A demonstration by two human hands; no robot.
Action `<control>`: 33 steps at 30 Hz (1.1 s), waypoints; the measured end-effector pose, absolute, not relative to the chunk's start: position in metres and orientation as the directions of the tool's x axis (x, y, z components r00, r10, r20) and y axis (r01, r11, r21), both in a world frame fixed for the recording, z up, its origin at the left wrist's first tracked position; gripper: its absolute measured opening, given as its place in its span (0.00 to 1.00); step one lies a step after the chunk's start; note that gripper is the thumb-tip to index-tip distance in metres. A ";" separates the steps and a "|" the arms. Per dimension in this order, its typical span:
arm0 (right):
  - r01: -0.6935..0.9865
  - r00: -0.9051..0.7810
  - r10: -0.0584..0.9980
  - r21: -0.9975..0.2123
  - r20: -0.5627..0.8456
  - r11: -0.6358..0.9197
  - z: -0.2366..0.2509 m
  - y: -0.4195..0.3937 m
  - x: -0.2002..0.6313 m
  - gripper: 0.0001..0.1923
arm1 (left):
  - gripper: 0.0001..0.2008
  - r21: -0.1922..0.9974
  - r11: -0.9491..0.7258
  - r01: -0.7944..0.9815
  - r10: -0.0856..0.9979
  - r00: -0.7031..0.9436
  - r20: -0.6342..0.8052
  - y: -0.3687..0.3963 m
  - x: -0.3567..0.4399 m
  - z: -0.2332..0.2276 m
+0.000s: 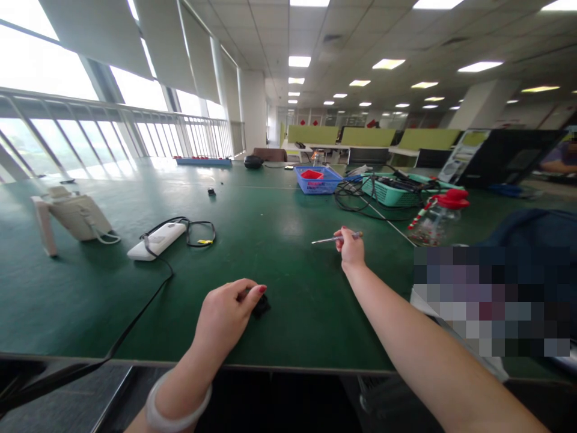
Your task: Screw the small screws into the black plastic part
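The left hand (228,313) rests on the green worktop (279,240) near its front edge, fingers curled down over a small black part (260,305); the grip is clenched on this part, which lies on the worktop surface and shows only at the fingertips, so its shape cannot be told. A pale bangle (174,409) sits on the left wrist. The right hand (350,249) is extended further out over the worktop, right of centre, with its grip grasping a slim screwdriver (333,239); the metal shaft points to the left, roughly level, and the tip is clear of the surface. The two hands are well apart. To the left of the left hand, a white power strip (155,242) lies flat with a black cable (198,231) looped beside it, and a further black lead runs from it to the front edge of the worktop. Further left stands a beige device (76,216) with a coiled cord. At the far side of the worktop are a blue basket (318,179) holding a red item, a green basket (387,192) with a tangle of black cables across it, and a clear jar (435,224) with a red lid lying near the right edge. A small dark object (211,192) lies alone toward the middle of the far half.
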State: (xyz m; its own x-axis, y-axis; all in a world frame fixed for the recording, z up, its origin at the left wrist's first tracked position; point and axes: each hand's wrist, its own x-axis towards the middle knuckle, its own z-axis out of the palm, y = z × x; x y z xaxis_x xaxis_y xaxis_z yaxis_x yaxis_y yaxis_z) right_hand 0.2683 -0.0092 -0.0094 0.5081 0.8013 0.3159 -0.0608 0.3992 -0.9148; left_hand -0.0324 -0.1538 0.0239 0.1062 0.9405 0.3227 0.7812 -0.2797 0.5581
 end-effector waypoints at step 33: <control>-0.044 0.457 0.824 -0.917 0.335 0.397 -0.010 -0.012 0.266 0.15 | 0.22 0.385 -0.415 0.824 0.894 0.292 0.338 -0.141 -0.055 0.019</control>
